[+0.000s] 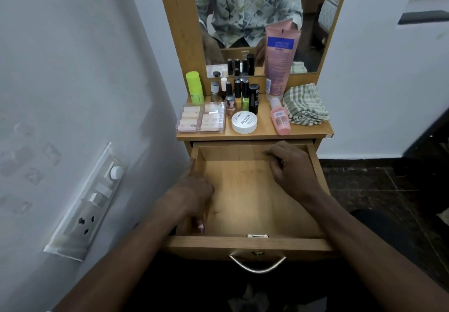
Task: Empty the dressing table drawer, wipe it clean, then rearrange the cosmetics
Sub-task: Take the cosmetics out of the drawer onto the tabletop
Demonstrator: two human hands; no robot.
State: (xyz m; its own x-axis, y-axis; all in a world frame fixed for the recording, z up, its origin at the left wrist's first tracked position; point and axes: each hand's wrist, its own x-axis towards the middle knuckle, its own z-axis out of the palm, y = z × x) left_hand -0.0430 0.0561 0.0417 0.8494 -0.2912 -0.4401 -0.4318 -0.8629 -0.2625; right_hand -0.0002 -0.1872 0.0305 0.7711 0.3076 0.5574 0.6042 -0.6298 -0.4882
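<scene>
The wooden drawer [243,243] of the dressing table is pulled out, and its floor shows bare wood. My left hand [194,195] reaches down into the drawer's front left corner. A small pink spot shows at its fingertips; I cannot tell whether it is an object or a nail. My right hand [291,168] hovers over the back right of the drawer, fingers loosely curled with nothing visible in them. On the tabletop stand a clear box of small tubes [201,118], nail polish bottles [239,95], a white jar [244,122], a green bottle [194,88], a pink tube [279,63] and a lying pink bottle [280,119].
A folded green-striped cloth [303,105] lies at the tabletop's right end. A mirror [255,7] rises behind the cosmetics. The drawer has a metal handle [257,263] at its front. A switch and socket panel [90,204] sits on the wall at left. Dark floor lies to the right.
</scene>
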